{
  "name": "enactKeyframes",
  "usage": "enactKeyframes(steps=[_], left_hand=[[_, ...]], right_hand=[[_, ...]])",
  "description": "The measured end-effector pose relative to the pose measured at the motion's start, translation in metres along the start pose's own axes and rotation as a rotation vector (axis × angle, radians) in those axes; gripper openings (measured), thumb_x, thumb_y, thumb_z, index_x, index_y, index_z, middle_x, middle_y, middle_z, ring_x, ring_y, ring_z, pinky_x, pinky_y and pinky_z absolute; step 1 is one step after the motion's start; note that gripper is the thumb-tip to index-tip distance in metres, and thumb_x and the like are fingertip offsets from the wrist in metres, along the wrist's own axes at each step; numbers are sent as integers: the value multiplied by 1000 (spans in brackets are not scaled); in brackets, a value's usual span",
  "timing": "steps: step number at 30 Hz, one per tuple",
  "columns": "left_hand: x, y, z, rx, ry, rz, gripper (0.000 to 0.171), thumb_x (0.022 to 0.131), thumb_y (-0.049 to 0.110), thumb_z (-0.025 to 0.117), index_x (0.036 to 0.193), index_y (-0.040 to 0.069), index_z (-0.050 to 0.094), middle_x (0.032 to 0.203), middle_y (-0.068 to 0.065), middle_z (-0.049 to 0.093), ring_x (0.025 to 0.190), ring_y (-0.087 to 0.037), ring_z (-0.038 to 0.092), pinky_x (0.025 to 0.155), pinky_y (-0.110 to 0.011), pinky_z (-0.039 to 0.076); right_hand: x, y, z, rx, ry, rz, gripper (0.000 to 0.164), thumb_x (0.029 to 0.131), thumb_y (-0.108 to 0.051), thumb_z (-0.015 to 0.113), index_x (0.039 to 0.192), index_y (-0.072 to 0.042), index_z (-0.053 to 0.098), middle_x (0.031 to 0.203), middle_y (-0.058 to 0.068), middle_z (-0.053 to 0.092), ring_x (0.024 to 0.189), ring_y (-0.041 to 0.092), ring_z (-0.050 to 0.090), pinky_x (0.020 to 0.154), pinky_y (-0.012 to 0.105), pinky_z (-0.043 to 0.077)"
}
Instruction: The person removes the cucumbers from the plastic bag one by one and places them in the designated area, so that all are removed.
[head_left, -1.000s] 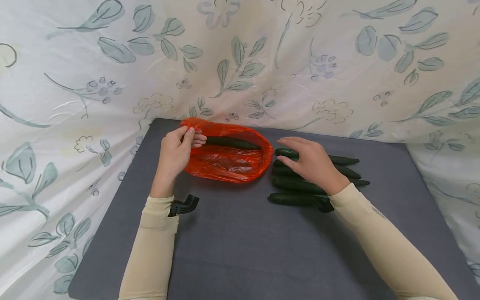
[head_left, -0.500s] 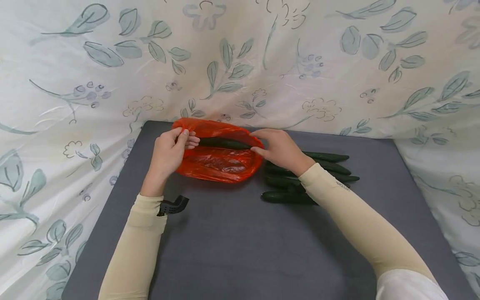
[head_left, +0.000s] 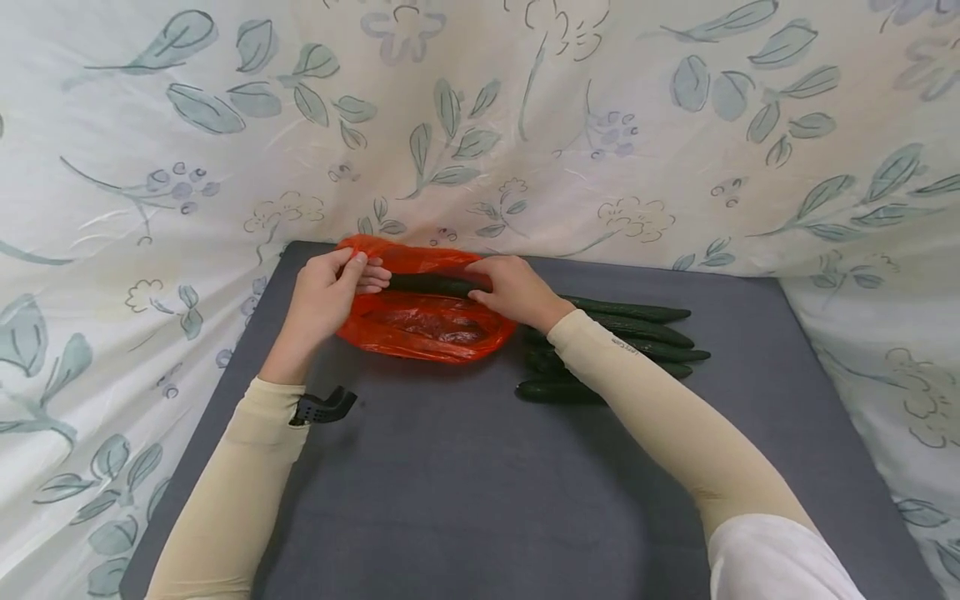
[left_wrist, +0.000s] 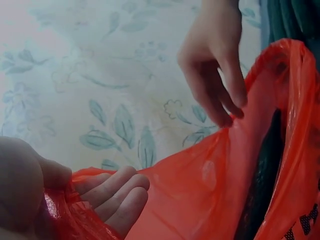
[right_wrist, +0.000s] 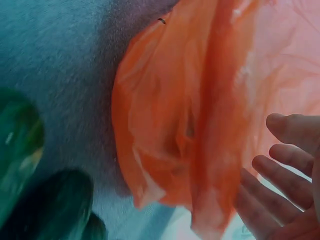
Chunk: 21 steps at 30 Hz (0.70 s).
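Note:
A red plastic bag (head_left: pixel 487 346) lies on its side at the back of the table, its mouth facing up and forward. One dark green cucumber (head_left: pixel 427 286) rests inside, also visible as a dark length (left_wrist: pixel 265 170) in the left wrist view. My left hand (head_left: pixel 321 292) pinches the left part of the bag's rim, the red film bunched under the thumb. My right hand (head_left: pixel 517 292) is at the bag's right side, fingers (right_wrist: pixel 280 195) spread and loosely bent beside the film. Several cucumbers (head_left: pixel 645 329) lie side by side to the right, partly hidden under the right forearm.
A dark grey cloth (head_left: pixel 450 483) covers the table. White fabric with printed leaves (head_left: pixel 465 125) hangs close behind and along both sides. A black wrist mount (head_left: pixel 324 407) sticks out from the left sleeve.
My right hand has moved left from over the cucumbers to the bag's mouth. My left hand keeps its pinch on the rim, and the view has shifted slightly.

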<state>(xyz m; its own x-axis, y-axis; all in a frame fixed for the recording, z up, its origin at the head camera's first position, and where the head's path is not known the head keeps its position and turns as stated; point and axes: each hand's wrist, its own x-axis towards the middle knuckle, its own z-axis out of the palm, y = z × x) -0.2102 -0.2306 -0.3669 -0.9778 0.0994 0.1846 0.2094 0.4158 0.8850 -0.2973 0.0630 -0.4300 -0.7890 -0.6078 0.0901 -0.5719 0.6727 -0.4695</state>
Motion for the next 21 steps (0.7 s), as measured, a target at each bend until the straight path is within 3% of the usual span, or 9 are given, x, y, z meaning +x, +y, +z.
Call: enactKeyframes(steps=[10,21], left_hand=[[-1,-4,0,-18,8,-15,41,118,21,49,124,-14,70,114,-24,77,93,-17,77,89,-25,63],[8,-2,5,-54,-1,12,40,118,20,49,124,-12,71,112,-25,77,91,-13,76,91,-26,63]], right_hand=[[30,1,33,-26,-15,15,38,101,-15,79,138,-7,73,126,11,76,110,28,73,103,47,60],[44,1,37,-168,-33,147,27,99,-17,81,123,-5,76,115,10,77,102,29,73,97,48,61]])
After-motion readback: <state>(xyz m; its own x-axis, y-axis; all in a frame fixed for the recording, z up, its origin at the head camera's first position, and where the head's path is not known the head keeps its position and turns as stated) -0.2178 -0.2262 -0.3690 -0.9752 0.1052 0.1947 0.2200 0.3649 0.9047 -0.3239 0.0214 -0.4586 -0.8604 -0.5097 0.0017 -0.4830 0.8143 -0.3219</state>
